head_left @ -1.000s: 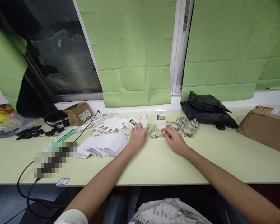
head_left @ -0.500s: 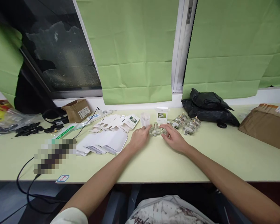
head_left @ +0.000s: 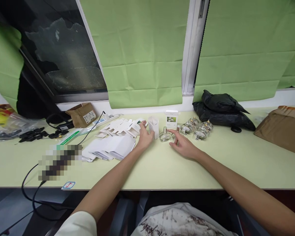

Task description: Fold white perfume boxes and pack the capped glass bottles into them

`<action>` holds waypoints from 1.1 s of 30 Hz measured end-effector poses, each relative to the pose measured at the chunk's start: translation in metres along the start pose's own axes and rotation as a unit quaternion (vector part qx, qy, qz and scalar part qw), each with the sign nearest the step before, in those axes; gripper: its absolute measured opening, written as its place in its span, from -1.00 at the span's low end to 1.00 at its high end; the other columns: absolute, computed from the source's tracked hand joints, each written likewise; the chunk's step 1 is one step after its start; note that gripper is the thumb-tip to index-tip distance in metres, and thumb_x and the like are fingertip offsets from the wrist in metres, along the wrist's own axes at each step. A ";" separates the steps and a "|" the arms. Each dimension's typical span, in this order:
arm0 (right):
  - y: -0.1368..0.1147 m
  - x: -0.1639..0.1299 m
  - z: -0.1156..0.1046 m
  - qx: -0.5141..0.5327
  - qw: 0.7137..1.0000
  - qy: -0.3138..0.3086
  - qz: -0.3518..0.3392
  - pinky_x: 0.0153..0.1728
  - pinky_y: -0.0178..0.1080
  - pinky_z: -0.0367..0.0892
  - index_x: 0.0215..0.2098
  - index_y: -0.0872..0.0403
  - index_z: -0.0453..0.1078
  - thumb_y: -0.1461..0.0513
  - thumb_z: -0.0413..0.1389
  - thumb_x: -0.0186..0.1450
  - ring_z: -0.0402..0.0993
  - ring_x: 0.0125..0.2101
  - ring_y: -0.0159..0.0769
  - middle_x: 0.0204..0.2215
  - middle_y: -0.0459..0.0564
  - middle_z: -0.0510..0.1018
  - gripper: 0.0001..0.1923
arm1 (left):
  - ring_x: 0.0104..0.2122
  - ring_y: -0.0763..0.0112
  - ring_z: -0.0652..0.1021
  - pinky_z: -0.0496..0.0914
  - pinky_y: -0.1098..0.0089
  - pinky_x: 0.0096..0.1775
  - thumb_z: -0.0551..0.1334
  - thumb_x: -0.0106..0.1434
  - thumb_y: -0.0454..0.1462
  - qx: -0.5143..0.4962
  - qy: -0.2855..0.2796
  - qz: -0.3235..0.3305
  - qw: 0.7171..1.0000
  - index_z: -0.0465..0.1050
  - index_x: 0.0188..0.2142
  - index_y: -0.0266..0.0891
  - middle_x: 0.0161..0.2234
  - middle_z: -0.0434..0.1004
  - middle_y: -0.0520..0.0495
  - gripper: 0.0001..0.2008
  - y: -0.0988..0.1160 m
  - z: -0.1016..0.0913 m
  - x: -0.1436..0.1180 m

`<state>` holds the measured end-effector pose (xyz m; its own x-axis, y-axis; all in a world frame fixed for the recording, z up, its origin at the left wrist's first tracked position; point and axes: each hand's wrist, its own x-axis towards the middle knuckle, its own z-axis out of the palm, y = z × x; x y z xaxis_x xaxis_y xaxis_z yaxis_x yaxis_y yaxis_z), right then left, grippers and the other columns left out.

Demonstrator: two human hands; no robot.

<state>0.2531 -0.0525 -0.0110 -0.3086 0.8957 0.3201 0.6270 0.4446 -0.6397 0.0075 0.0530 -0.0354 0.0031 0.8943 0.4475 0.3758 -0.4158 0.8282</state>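
Just left of the bottle (head_left: 165,137), a paper sleeve (head_left: 154,126) stands upright on the desk (head_left: 147,173), and the left hand (head_left: 145,138) is on the sleeve's far side from the bottle. That hand's thumb and fingers are spread, the thumb by the sleeve's lower edge; whether it touches cannot be told. To the bottle's right is the right hand (head_left: 184,146), its forefinger stretched toward the bottle's cap and its thumb held apart, lower down; contact with the cap cannot be made out. A second bottle (head_left: 178,128) sits right of the first, partly hidden by this hand. Behind the first bottle and a little to its right stands the box (head_left: 171,121), with a picture on its front. More bottles (head_left: 201,134) are grouped farther to the bottle's right, nearer to it than the black bags (head_left: 213,114) and the brown parcel (head_left: 280,131). To the bottle's left, beyond the left hand, lie flat cartons (head_left: 121,127) and, closer to the person, folded papers (head_left: 110,146).
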 end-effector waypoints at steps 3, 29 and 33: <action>0.002 0.001 0.002 0.001 1.000 0.009 -0.005 -0.25 -0.15 0.40 0.44 -0.09 0.08 0.15 0.10 0.43 0.45 -0.39 -0.24 -0.22 -0.05 0.53 -0.35 | 0.26 0.04 0.38 0.33 0.00 0.19 0.33 0.16 -0.31 -0.042 -0.040 0.002 0.998 -0.07 0.36 -0.05 0.25 0.35 -0.27 -0.13 -0.003 0.004 0.002; 0.013 0.004 0.009 -0.007 0.998 0.040 -0.039 -0.10 -0.06 0.46 0.37 -0.10 0.15 0.14 0.07 0.46 0.48 -0.34 -0.26 0.12 0.09 0.44 -0.47 | 0.32 -0.07 0.32 0.22 -0.01 0.32 0.58 -0.02 0.03 -0.041 -0.006 0.005 0.999 0.03 0.29 -0.20 0.29 0.24 -0.40 0.06 0.003 0.012 0.000; 0.017 0.006 0.012 -0.013 0.998 0.046 -0.029 -0.16 -0.08 0.44 0.37 -0.09 0.15 0.11 0.10 0.45 0.46 -0.36 -0.26 0.12 0.11 0.47 -0.45 | 0.28 -0.07 0.37 0.25 -0.04 0.29 0.58 0.00 -0.01 -0.032 0.022 -0.016 0.999 0.12 0.23 -0.17 0.19 0.37 -0.33 -0.05 0.003 0.012 0.002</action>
<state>0.2538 -0.0399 -0.0281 -0.2790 0.8636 0.4199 0.6281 0.4949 -0.6004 0.0192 0.0553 -0.0364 -0.0497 0.8998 0.4334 0.3147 -0.3978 0.8618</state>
